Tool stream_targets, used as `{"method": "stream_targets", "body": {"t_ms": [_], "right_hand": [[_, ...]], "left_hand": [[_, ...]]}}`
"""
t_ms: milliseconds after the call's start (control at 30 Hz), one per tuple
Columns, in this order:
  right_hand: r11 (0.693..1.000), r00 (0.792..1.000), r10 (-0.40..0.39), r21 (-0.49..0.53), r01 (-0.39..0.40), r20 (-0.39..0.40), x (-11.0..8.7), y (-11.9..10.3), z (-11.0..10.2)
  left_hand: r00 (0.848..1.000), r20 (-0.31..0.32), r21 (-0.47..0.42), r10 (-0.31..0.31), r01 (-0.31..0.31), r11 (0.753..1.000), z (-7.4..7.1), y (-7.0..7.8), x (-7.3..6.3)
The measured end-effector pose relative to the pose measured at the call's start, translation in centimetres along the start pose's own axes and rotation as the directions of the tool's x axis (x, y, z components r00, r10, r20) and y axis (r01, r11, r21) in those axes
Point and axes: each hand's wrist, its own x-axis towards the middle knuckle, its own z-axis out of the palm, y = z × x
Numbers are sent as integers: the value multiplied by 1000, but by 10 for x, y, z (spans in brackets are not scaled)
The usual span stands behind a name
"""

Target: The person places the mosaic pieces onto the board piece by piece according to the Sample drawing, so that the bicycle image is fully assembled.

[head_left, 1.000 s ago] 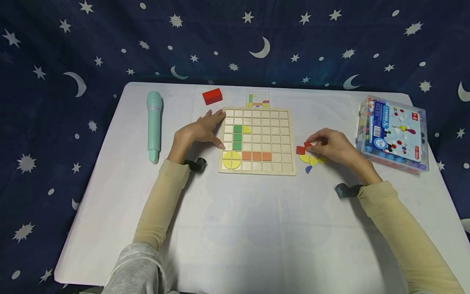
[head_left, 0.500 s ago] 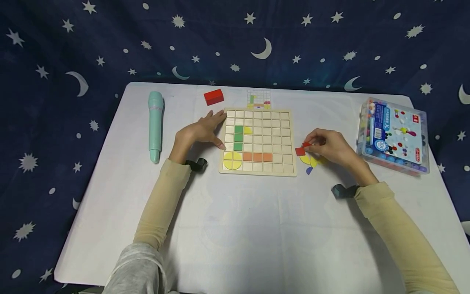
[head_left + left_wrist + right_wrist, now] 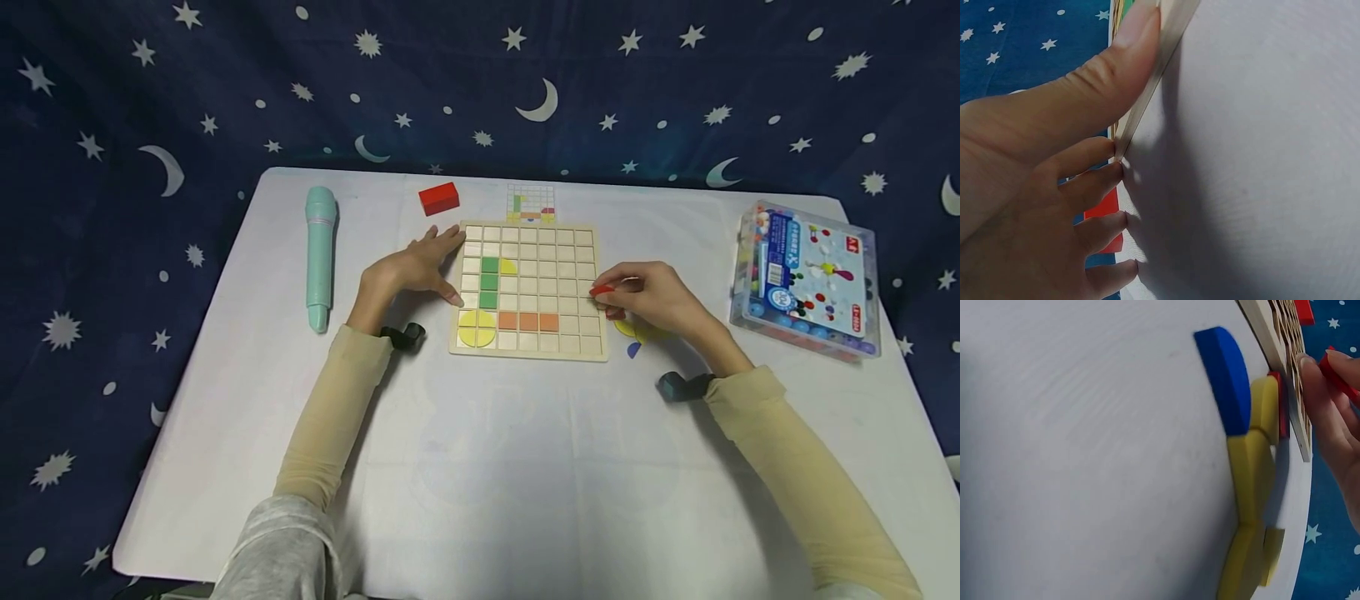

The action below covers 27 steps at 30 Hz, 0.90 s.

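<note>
A wooden grid board [image 3: 558, 287] lies on the table, with green squares [image 3: 489, 282], orange squares [image 3: 528, 322], a yellow circle of quarter pieces [image 3: 476, 328] and one yellow quarter [image 3: 507, 267] in its cells. Against its left side rests my left hand [image 3: 412, 267], fingers spread, thumb on the edge. Over the right edge, my right hand [image 3: 651, 292] pinches a small red piece [image 3: 602, 290] between thumb and fingers. Beneath that hand, partly hidden, lie another red piece [image 3: 615, 315] and yellow pieces [image 3: 1251, 475]. A blue piece with a curved side [image 3: 1225, 381] lies beside them.
A small pattern card [image 3: 531, 202] lies behind the board, and a red block [image 3: 438, 198] stands to its left. At far left is a mint-green microphone-shaped object [image 3: 319, 258]. A clear box of colourful beads [image 3: 806, 279] sits at the right.
My right hand has moved left from the loose pieces to the board's right edge, carrying the red piece. The left hand has stayed at the board.
</note>
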Motion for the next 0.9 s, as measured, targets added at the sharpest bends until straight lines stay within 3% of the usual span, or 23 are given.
{"method": "stream_targets", "body": {"t_ms": [500,900], "right_hand": [[991,994,-111,-76,113,24,13,-9,13],[981,994,-64,-175,78,84,19,-17,20]], "left_hand": [[1000,1,9,3,-3,1000,0,-1,0],[1000,1,4,-10,10,1000,0,-1,0]]}}
